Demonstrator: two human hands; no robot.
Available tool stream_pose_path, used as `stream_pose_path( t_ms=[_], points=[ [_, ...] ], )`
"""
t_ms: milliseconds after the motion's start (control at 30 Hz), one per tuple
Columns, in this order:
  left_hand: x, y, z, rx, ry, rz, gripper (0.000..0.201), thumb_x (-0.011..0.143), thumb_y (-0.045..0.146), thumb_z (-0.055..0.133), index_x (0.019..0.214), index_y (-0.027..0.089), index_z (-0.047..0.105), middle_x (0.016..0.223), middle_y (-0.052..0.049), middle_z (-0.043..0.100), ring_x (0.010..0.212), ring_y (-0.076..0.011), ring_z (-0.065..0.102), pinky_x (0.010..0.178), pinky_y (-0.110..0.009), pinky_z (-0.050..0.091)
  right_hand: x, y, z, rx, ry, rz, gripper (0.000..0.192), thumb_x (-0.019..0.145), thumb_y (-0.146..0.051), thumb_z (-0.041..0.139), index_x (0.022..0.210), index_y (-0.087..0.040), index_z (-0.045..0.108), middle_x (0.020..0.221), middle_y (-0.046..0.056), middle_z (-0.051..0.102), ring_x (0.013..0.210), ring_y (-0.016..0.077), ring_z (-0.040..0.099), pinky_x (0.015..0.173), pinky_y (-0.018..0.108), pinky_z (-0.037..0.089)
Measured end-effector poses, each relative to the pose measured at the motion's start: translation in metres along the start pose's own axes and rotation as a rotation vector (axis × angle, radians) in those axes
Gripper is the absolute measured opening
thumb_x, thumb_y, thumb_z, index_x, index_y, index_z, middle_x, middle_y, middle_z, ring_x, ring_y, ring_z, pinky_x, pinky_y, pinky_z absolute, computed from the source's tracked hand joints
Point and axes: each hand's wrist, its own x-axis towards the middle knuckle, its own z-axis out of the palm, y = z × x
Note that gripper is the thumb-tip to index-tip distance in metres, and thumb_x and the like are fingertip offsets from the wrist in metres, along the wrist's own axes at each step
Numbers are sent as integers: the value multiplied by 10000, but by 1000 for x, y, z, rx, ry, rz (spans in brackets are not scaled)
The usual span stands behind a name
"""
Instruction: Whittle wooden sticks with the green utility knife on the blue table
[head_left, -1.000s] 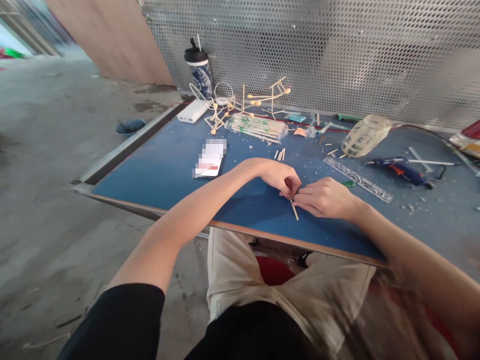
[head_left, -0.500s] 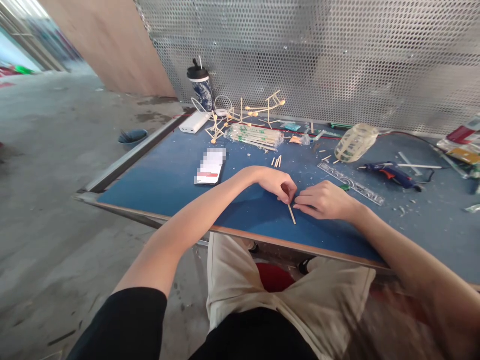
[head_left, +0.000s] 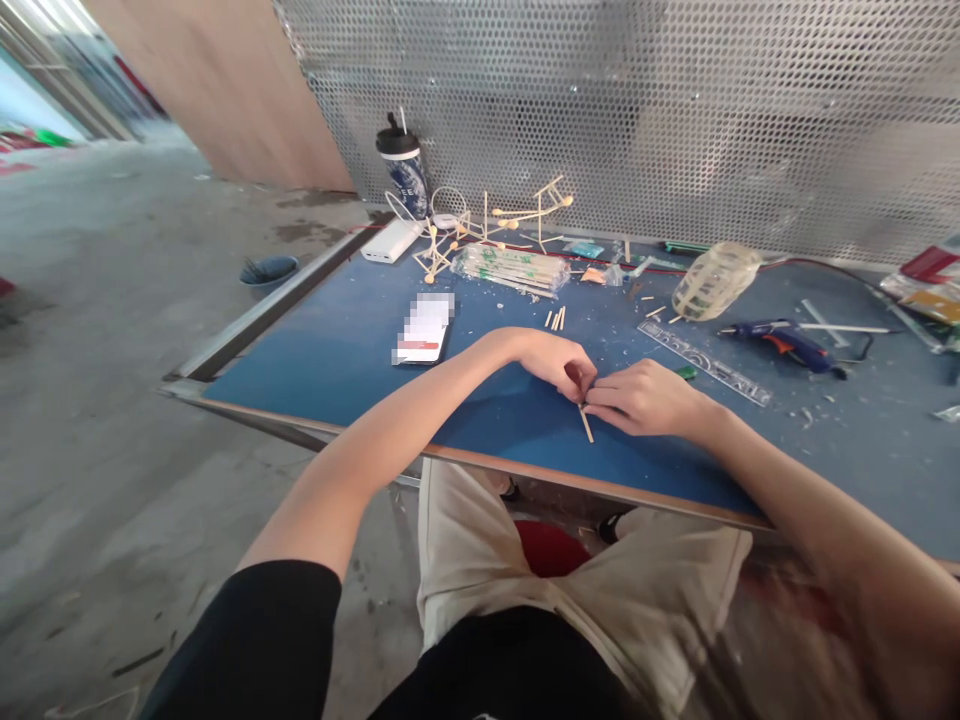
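Two bare hands meet near the front edge of the blue table (head_left: pixel 337 350), working one thin wooden stick (head_left: pixel 586 423). Going left to right: a phone (head_left: pixel 424 330) lies flat at about 10 o'clock of the hands, set well apart, probably to keep the working patch free. Farther back at 11 o'clock, a white power bank (head_left: pixel 391 241), a dark tumbler (head_left: pixel 403 170) and a small stick frame (head_left: pixel 480 225) stand against the perforated wall, out of the way. A wrapped bundle of sticks (head_left: pixel 514 268) lies just in front of the frame, and a few cut stubs (head_left: pixel 556 319) lie at 12 o'clock, near the hands.

Left hand (head_left: pixel 555 360) curls down with fingertips pinched shut on the stick's upper end, apparently pinning it against the table so it cannot roll. Right hand (head_left: pixel 645 398) comes in from 3 o'clock, fingers closed on the same upper end; whether a small tool sits inside that grip cannot be told. Free lower end of the stick points toward 6 o'clock, resting on the table.

Beyond the right hand at 2 o'clock lie a clear ruler (head_left: pixel 705 358), a pale lattice basket (head_left: pixel 711 281) tipped on its side, and a blue glue gun (head_left: pixel 784 342) on its side with its cord trailing back, all within reach of that arm.
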Motion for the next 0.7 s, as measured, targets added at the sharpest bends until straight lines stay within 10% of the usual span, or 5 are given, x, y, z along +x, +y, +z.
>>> stream_pose_path(
  t_ms=[700],
  points=[
    [6, -16, 0, 10, -16, 15, 230, 783, 405, 716, 943, 241, 736, 856, 3, 728, 796, -158, 646, 728, -266, 473, -4, 5, -8, 10, -27, 4, 298, 1048, -326, 467, 949, -200, 718, 808, 23, 739, 689, 125, 634, 618, 281, 334]
  ],
)
